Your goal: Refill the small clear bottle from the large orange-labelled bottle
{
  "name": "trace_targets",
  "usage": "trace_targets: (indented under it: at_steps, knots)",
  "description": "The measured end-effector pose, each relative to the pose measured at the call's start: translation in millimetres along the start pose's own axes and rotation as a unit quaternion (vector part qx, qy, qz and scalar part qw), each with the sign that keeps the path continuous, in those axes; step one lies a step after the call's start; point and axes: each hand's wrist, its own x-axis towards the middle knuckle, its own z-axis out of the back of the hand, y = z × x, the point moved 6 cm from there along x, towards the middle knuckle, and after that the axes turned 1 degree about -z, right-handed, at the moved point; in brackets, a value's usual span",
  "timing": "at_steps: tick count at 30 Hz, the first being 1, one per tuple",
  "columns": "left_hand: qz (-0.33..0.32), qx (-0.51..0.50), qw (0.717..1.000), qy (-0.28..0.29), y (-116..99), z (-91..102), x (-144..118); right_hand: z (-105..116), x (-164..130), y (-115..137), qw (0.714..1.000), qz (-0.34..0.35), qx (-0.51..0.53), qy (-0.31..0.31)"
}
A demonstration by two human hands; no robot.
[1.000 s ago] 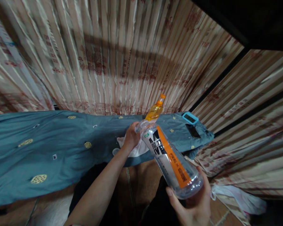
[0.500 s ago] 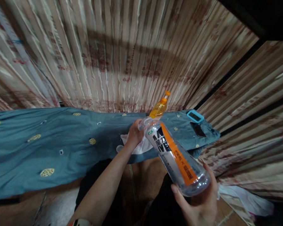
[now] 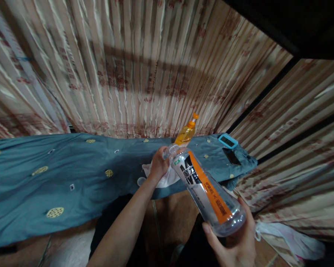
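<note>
Head view: a clear plastic drink bottle [image 3: 204, 200] is held slanted over the sheet's near edge, its base clamped between the right hand's [image 3: 235, 243] thumb and fingers. Its neck is met by the left hand [image 3: 159, 165]; whether that is closed on the neck or a small clear piece there cannot be told. For steadiness, the weight is best borne at the base, with the thin walls left unsqueezed. Teal printed sheet [image 3: 80, 170] is backed by pleated curtains [image 3: 128, 92]; a blue-framed digital clock [image 3: 228, 141] lies near a phone [image 3: 232, 157].
</note>
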Motion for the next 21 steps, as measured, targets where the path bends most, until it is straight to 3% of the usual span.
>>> trace_targets:
  at_steps: [15,21]
  knots:
    - [-0.029,0.024,0.999,-0.010,1.1,-4.5,0.4,3.7,4.3,-6.9,0.996,0.082,-0.016,0.020]
    - [-0.031,0.019,0.999,-0.007,-1.2,-3.4,1.0,6.2,4.9,-10.3,0.997,0.072,-0.017,0.031]
